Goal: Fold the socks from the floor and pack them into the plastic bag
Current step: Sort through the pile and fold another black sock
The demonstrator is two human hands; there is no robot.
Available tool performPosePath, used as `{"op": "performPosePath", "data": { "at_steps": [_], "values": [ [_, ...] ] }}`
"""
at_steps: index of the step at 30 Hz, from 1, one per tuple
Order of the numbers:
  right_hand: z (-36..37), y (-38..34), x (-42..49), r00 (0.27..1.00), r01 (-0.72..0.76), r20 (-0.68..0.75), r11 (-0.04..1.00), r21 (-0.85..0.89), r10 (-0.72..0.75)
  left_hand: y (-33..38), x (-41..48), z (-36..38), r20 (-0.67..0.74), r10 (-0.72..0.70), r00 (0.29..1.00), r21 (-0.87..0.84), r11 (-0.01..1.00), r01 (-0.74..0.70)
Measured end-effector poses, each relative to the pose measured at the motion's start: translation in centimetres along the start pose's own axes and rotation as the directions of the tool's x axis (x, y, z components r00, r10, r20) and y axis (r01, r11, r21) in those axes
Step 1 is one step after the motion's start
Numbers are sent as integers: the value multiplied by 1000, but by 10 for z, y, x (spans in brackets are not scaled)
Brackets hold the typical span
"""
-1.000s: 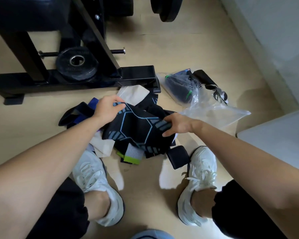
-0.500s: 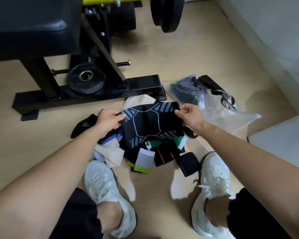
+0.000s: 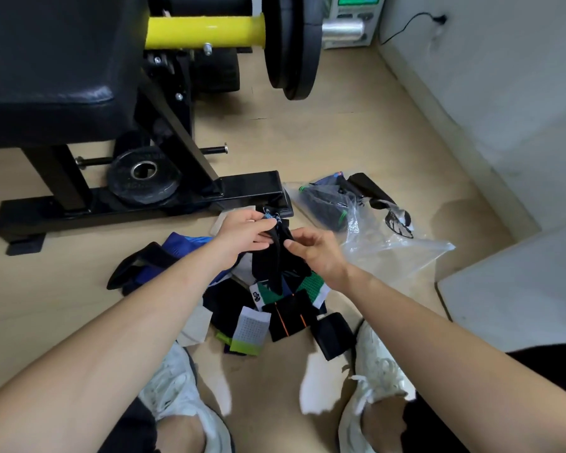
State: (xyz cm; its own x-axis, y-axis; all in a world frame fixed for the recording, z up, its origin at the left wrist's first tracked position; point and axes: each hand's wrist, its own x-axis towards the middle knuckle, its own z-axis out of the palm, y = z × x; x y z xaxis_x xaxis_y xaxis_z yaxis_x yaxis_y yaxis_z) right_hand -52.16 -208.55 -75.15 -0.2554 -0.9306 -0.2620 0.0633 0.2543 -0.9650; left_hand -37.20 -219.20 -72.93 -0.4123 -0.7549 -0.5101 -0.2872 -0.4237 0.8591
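Nearest the camera, two white shoes (image 3: pixel 374 371) are planted on the floor (image 3: pixel 324 142), and the pile of loose socks (image 3: pixel 275 317) is spread between and just beyond them. Above that pile a black sock (image 3: pixel 272 266) is held up. Its patterned end is pinched at the top by the curled fingers of the left hand (image 3: pixel 242 235), and its long axis runs from there down toward the pile, so that it hangs lengthwise and is not yet doubled over. The right hand (image 3: pixel 317 255) is set beside the sock's middle, fingers loosely curled, with thumb and forefinger against its edge; whether the cloth is actually gripped there cannot be told.

Beyond and to the right of the hands, the plastic bag (image 3: pixel 396 253) lies flat on the floor with dark socks already seen through its far end. It is just beside the right hand and well apart from the left, so the right is judged better placed for packing once the fold is made. Where its mouth faces cannot be made out. Farthest off stands a black weight bench (image 3: pixel 138 204).
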Motion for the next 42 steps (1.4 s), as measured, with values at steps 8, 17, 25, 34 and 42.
{"op": "performPosePath", "data": {
  "at_steps": [8, 17, 25, 34, 42],
  "values": [
    [-19, -20, -10, 992, 82, -76, 971, -226, -101, 29, -21, 31, 89, 31, 996, -139, 990, -18],
    [-44, -23, -14, 989, -53, 118, 964, -262, 87, 18, -21, -3, 197, 438, 877, 600, 653, -461],
    [-42, -8, -18, 955, -223, 215, 972, 68, 204, -16, -17, -10, 315, 36, 949, 558, 802, -215],
    [-38, 7, -3, 983, -100, -143, 990, 102, 114, -11, -8, 2, -82, 102, 991, 124, 988, -92],
    [-23, 1, -2, 989, 145, 53, 961, -234, -137, -5, -1, 5, -384, 135, 913, 54, 991, -124]
  ]
}}
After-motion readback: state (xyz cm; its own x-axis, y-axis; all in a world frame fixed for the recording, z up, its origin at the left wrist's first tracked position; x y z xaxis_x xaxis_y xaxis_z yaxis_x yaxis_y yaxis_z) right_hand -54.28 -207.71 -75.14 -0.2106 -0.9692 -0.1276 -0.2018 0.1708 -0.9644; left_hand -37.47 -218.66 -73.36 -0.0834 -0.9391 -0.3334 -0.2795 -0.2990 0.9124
